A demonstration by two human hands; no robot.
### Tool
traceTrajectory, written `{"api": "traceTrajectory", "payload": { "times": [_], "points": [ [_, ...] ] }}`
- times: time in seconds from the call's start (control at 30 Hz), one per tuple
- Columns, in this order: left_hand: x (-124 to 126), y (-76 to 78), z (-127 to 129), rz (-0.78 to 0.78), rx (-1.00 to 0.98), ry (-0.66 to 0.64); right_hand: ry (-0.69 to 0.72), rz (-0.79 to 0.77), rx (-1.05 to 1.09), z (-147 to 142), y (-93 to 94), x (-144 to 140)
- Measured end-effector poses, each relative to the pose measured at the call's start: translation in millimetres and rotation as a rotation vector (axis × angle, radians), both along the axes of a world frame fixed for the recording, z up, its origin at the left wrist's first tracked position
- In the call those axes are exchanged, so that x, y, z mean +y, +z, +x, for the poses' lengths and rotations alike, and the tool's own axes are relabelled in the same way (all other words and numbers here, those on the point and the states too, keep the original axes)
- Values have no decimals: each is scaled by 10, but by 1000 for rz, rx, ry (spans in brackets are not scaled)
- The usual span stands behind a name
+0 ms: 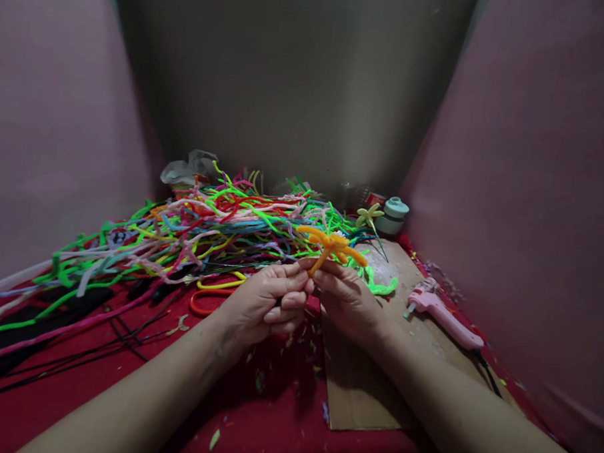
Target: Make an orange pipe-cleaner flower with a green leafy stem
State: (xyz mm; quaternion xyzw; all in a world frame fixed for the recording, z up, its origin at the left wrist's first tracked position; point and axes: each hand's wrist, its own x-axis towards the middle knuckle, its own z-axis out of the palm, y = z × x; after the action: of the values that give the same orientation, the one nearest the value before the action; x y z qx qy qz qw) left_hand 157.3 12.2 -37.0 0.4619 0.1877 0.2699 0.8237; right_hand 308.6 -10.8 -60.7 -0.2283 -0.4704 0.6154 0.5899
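The left hand point(279, 295) and right hand point(349, 301) together pinch the stem of an orange fuzzy-wire flower point(335, 242), before a tangled heap of multicoloured fuzzy wires point(232, 217). The right forearm partly covers a flat brown cardboard sheet point(361, 406); beyond lie a pink plastic glue gun point(445, 317) and a round mint-green jar point(391, 218).

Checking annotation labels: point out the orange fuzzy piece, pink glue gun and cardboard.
Orange fuzzy piece point(335, 242): head view, where its strands meet.
Pink glue gun point(449, 320): head view, on its handle.
Cardboard point(362, 403): head view, bare near part.
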Motion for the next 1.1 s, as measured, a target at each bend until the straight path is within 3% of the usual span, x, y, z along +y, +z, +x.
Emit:
{"api": "traceTrajectory", "payload": {
  "times": [0.1, 0.17, 0.37, 0.5, 0.73, 0.9, 1.1],
  "points": [
    [-7, 31, 10, 59, 49, 28, -36, -32, 42, -11, -8, 6],
    [-29, 58, 24, 215, 164, 110, -52, -51, 77, -22, -9, 8],
    [-46, -54, 60, 1200, 756, 555, -126, -108, 131, -27, -25, 32],
    [-4, -194, 76, 1492, 960, 662, -161, -155, 119, -47, -36, 31],
    [46, -242, 42, 1648, 864, 704, -191, -105, 68, -88, -47, 1],
    [15, -153, 39, 1529, 678, 750, -107, 14, -41, -53, -62, 16],
    [-40, -88, 33, 1322, 621, 730, -152, 111, -167, -22, -53, 26]
  ]
}}
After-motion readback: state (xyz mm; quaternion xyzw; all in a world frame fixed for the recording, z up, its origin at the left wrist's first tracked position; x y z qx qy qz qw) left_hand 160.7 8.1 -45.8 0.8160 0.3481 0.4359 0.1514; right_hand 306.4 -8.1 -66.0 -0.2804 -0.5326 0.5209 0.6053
